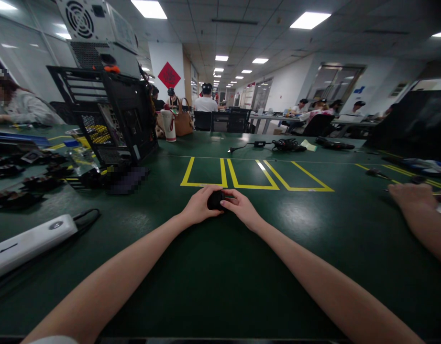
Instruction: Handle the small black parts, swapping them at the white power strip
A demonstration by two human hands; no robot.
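A small black rounded object is between my two hands, over the green table just on the near side of the yellow tape. Its exact kind is hard to make out. My left hand curls round its left side, fingers over the top and thumb below. From the right, my right hand grips it with thumb and fingers. My hands cover much of its outline.
Yellow tape outlines mark the green table. An open black computer case stands left, near a white cup. A white power strip lies front left; a black cable bundle lies behind. Another person's hand is at right.
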